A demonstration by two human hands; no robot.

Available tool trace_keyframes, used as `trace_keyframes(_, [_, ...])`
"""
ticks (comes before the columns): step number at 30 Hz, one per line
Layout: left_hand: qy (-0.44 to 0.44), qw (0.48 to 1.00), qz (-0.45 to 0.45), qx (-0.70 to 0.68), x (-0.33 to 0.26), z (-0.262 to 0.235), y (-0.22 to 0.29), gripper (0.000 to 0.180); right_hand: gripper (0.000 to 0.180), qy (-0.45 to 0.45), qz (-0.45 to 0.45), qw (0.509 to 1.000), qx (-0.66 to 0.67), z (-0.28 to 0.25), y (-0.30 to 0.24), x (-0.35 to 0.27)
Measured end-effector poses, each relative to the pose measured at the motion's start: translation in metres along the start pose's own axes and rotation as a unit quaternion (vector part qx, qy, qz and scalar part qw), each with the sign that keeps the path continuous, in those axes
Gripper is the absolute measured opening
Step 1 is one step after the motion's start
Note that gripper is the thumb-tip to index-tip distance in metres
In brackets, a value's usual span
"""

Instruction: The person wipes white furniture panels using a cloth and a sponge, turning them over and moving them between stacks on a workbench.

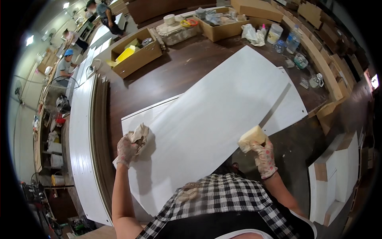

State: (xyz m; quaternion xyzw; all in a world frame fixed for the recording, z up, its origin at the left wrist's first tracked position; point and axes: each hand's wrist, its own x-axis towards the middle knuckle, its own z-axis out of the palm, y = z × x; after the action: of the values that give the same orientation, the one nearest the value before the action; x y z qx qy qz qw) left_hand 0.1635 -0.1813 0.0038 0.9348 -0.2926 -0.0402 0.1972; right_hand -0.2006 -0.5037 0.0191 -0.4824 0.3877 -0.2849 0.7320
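Note:
A long white panel [207, 103] lies slantwise before me on a dark brown tabletop, partly over another white panel [137, 115]. At its left edge, my left hand [127, 151], in a patterned glove, is closed round a crumpled off-white cloth [140, 134]. My right hand [264, 156], gloved alike, grips a pale yellow sponge [252, 137] at the panel's near right edge. A thin grey strip or shadow runs across the panel from the sponge toward the far right; I cannot tell which. Whether the sponge touches the panel is unclear.
To the left stands a stack of white boards [85, 147]. Along the back are an open cardboard box [137, 59], a plastic-wrapped tub [177, 34] and another carton [217, 34]. Plastic bottles [293, 40] stand far right; a white panel piece [334, 179] leans near right. Other people work far left.

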Motion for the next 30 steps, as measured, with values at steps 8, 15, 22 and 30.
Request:
trace_keyframes(8, [-0.041, 0.989, 0.145, -0.004, 0.081, 0.029, 0.095, 0.039, 0.036, 0.014, -0.002, 0.996, 0.091, 0.007, 0.013, -0.002])
trace_keyframes(15, [-0.118, 0.980, 0.069, -0.147, 0.179, 0.097, 0.187, 0.037, 0.038, 0.034, -0.040, 0.997, 0.053, 0.022, 0.016, -0.005])
trace_keyframes(22, [-0.169, 0.970, 0.084, -0.154, 0.186, 0.120, 0.269, 0.036, 0.041, 0.098, -0.046, 0.986, 0.123, 0.006, 0.015, -0.017])
trace_keyframes(30, [-0.145, 0.955, 0.249, -0.076, 0.192, 0.139, 0.319, 0.035, 0.037, 0.095, -0.066, 0.988, 0.104, -0.014, 0.009, -0.032])
